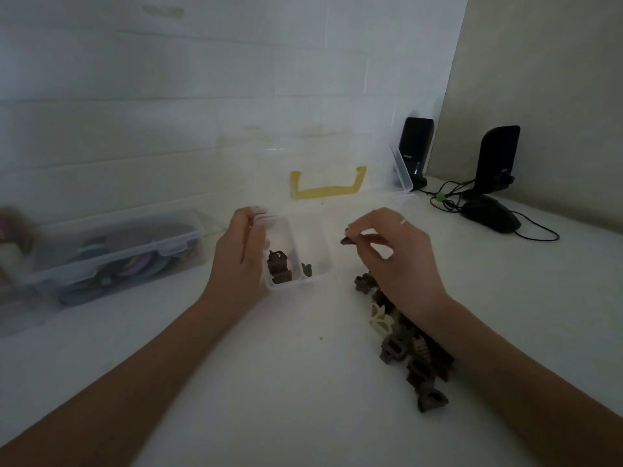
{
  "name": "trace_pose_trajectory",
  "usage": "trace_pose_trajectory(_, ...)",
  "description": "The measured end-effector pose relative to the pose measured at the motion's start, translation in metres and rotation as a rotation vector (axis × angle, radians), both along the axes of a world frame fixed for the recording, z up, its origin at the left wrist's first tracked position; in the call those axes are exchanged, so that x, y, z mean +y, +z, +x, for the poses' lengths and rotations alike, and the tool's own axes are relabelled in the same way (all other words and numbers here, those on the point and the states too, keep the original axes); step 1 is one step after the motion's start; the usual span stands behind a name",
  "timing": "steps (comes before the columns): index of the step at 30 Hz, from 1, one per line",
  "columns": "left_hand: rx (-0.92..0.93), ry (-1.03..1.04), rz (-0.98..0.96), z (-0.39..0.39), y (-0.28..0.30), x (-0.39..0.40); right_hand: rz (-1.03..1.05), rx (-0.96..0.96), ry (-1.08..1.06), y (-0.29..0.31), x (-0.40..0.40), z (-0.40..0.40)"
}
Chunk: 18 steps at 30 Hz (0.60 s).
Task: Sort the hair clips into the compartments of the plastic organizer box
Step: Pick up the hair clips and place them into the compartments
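Observation:
A clear plastic organizer box [296, 284] stands open at the centre of the white table, its lid with a yellow handle [327, 192] tilted back. My left hand [241, 261] grips the box's left wall. Brown hair clips [278, 267] lie in the left compartment, and a small greenish clip [306, 269] lies in the one beside it. My right hand [394, 257] hovers just right of the box, pinching a small dark brown clip [347, 240] between thumb and forefinger. A pile of brown clips [414, 352] with one cream clip [381, 320] lies under my right wrist.
A second clear box [111, 261], latched shut and holding coloured items, sits at the left. Two black speakers [416, 151] [497, 160] and a black mouse [490, 214] with cables stand at the back right, against the wall corner.

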<state>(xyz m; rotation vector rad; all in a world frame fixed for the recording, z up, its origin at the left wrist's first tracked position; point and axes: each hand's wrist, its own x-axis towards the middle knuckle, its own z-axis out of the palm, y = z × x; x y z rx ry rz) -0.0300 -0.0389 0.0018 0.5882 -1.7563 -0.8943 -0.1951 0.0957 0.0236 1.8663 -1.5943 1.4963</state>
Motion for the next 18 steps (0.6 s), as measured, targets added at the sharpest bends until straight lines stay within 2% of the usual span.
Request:
trace_pose_trajectory(3, 0.008, -0.008, -0.004, -0.002, -0.002, 0.001, -0.002, 0.093, 0.006, -0.008, 0.000, -0.003)
trace_pose_trajectory(8, 0.088, -0.055, 0.076, -0.004, -0.001, 0.002, 0.114, 0.060, 0.055, -0.011, -0.002, -0.009)
trace_pose_trajectory(15, 0.147, -0.064, 0.130, -0.006, -0.002, 0.003, 0.132, -0.085, -0.109, 0.011, 0.023, -0.028)
trace_pose_trajectory(18, 0.196, -0.033, 0.176, -0.006, 0.000, 0.003, 0.252, -0.039, -0.103, 0.018, 0.033, -0.035)
